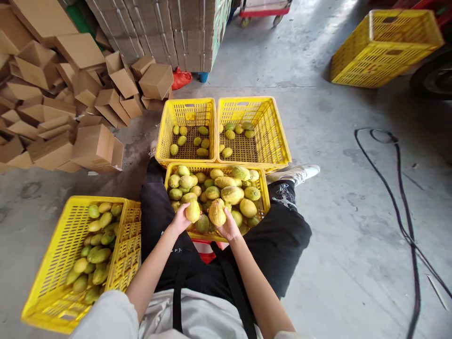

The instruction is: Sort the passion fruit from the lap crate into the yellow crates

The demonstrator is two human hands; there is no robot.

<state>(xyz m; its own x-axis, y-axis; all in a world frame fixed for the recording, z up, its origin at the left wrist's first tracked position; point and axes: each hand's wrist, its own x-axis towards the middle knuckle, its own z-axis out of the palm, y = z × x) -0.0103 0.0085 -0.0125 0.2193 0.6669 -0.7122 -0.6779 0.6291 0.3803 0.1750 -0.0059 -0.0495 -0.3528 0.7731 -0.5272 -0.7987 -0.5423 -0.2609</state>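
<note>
I see left hand (pixel 181 220) gripping smooth fruit (pixel 192 211), right hand (pixel 230 227) gripping knobbly fruit (pixel 217 212), crate (pixel 266 195) between legs (pixel 282 233), likely for reach

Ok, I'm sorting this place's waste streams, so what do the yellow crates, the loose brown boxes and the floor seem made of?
Yellow crates: probably moulded plastic, slightly glossy; even colour and regular slots suggest it.
Loose brown boxes: likely cardboard, matte, with thin folded flaps.
Floor: looks like smooth grey concrete, stained and faintly shiny; a coating is possible.
</note>
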